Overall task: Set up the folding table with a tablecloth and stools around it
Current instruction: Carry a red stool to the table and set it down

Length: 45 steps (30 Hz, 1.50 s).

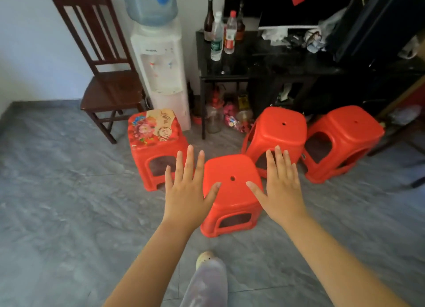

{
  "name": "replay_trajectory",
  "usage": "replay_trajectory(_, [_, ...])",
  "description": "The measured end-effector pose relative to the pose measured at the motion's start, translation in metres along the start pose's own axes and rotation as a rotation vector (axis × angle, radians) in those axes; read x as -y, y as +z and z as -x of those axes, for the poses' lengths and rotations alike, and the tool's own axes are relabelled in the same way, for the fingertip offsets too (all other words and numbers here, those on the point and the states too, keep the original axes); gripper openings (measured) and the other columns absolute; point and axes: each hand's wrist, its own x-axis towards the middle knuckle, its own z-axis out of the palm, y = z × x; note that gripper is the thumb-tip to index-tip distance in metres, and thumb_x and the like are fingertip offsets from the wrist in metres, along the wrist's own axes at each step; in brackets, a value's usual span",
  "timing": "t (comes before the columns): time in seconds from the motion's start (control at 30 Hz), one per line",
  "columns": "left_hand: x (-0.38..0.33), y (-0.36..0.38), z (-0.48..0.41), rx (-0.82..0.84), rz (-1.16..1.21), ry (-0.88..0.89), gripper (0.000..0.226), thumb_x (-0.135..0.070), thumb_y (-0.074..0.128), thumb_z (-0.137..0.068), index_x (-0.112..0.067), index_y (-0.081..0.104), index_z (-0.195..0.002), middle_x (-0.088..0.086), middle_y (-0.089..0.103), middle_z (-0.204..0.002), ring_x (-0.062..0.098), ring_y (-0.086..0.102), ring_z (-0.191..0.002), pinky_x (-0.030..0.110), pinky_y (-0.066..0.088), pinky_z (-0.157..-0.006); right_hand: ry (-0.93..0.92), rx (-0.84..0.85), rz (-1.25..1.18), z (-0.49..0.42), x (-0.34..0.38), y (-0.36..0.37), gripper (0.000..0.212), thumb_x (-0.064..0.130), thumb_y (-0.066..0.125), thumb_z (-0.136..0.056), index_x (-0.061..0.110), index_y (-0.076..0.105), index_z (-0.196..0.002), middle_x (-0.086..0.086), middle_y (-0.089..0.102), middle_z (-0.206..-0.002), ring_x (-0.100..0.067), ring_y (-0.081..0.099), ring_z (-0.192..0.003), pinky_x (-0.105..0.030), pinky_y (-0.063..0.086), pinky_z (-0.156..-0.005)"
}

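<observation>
Near red stool (232,198) stands on the grey floor (69,180), dead centre. Left hand (186,191) is at its nine o'clock, right hand (284,191) at three, fingers straight and spread wide, gripping nothing. Floral-topped stool (154,132) sits at eleven, plain stool (276,127) at one, another stool (345,134) at two. Water dispenser (161,65) stands beyond.

Four stools: red plastic, smooth, semi-glossy; nearest stool (232,191) plain, the left stool (154,141) with printed floral cloth or paper folded on its seat. Chair (108,72): dark varnished wood. Floor (69,203): grey marbled tile, slight sheen. Black table (264,60): glossy top.
</observation>
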Motion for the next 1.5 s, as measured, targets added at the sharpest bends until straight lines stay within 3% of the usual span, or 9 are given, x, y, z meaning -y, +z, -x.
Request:
replay_trajectory(0.13, [0.0, 0.075, -0.06, 0.181, 0.108, -0.149, 0.087, -0.062, 0.039, -0.089, -0.016, -0.001, -0.152, 0.006, -0.009, -0.159, 0.029, -0.005, -0.146, 0.054, 0.011, -0.116, 0.122, 0.124, -0.009, -0.063, -0.035, 0.069, 0.096, 0.056, 0.055, -0.087, 0.008, 0.004, -0.153, -0.01, -0.005, -0.161, -0.026, -0.008, -0.148, -0.044, 0.0, -0.121])
replay_trajectory(0.4, [0.022, 0.245, -0.133, 0.466, 0.154, -0.366, 0.107, -0.06, 0.055, -0.081, -0.018, -0.015, -0.149, 0.004, -0.018, -0.158, 0.024, -0.009, -0.146, 0.049, 0.01, -0.117, 0.222, 0.349, 0.043, -0.149, -0.111, 0.224, 0.102, 0.056, 0.062, -0.081, 0.006, 0.008, -0.152, -0.015, 0.003, -0.161, -0.034, 0.003, -0.148, -0.045, 0.01, -0.12])
replay_trajectory(0.6, [0.046, 0.348, -0.157, 0.47, 0.228, -0.516, 0.111, -0.062, 0.058, -0.078, -0.016, -0.014, -0.149, 0.007, -0.011, -0.159, 0.022, -0.006, -0.147, 0.044, 0.009, -0.117, 0.301, 0.45, -0.015, -0.175, -0.159, 0.315, 0.111, 0.055, 0.07, -0.076, 0.007, 0.005, -0.152, -0.014, 0.003, -0.161, -0.03, 0.006, -0.148, -0.043, 0.013, -0.119])
replay_trajectory(0.8, [0.059, 0.404, -0.165, 0.461, 0.411, -0.758, 0.12, -0.06, 0.067, -0.073, -0.011, -0.011, -0.149, 0.011, -0.006, -0.159, 0.024, -0.001, -0.147, 0.041, 0.012, -0.117, 0.417, 0.471, -0.202, -0.184, -0.184, 0.363, 0.121, 0.054, 0.076, -0.069, 0.011, 0.0, -0.153, -0.014, 0.005, -0.16, -0.029, 0.007, -0.147, -0.042, 0.013, -0.118])
replay_trajectory(0.9, [0.059, 0.418, -0.168, 0.438, 0.601, -0.878, 0.123, -0.05, 0.076, -0.071, -0.011, -0.011, -0.149, 0.009, -0.001, -0.16, 0.022, 0.004, -0.146, 0.04, 0.017, -0.115, 0.475, 0.504, -0.305, -0.189, -0.192, 0.374, 0.125, 0.049, 0.08, -0.067, 0.012, -0.004, -0.153, -0.013, 0.005, -0.16, -0.027, 0.01, -0.147, -0.04, 0.017, -0.116])
replay_trajectory(1.07, [0.055, 0.426, -0.169, 0.377, 0.685, -0.954, 0.118, -0.042, 0.08, -0.068, -0.014, 0.001, -0.15, 0.008, 0.02, -0.154, 0.027, 0.029, -0.138, 0.046, 0.034, -0.107, 0.48, 0.533, -0.404, -0.194, -0.188, 0.374, 0.116, 0.044, 0.082, -0.068, 0.018, 0.006, -0.152, -0.011, 0.027, -0.153, -0.026, 0.037, -0.137, -0.034, 0.032, -0.106])
replay_trajectory(1.2, [0.06, 0.408, -0.164, 0.321, 0.735, -1.028, 0.103, -0.048, 0.081, -0.06, -0.012, 0.027, -0.14, 0.007, 0.044, -0.138, 0.027, 0.049, -0.123, 0.044, 0.044, -0.096, 0.508, 0.533, -0.458, -0.19, -0.171, 0.351, 0.12, 0.065, 0.074, -0.05, 0.021, 0.02, -0.148, -0.006, 0.042, -0.144, -0.024, 0.049, -0.126, -0.04, 0.041, -0.103])
replay_trajectory(1.3, [0.063, 0.367, -0.152, 0.27, 0.724, -1.028, 0.083, -0.045, 0.081, -0.064, -0.014, 0.039, -0.129, 0.004, 0.054, -0.127, 0.025, 0.056, -0.112, 0.036, 0.046, -0.086, 0.48, 0.533, -0.454, -0.183, -0.151, 0.32, 0.117, 0.069, 0.073, -0.049, 0.023, 0.025, -0.145, -0.003, 0.046, -0.141, -0.022, 0.052, -0.123, -0.042, 0.044, -0.102])
replay_trajectory(1.5, [0.074, 0.231, -0.114, 0.114, 0.689, -1.05, 0.076, -0.054, 0.076, -0.067, -0.017, 0.047, -0.126, 0.002, 0.06, -0.125, 0.025, 0.058, -0.111, 0.039, 0.047, -0.09, 0.285, 0.578, -0.393, -0.178, -0.079, 0.218, 0.118, 0.071, 0.069, -0.048, 0.02, 0.026, -0.145, -0.003, 0.051, -0.139, -0.021, 0.054, -0.123, -0.04, 0.045, -0.101])
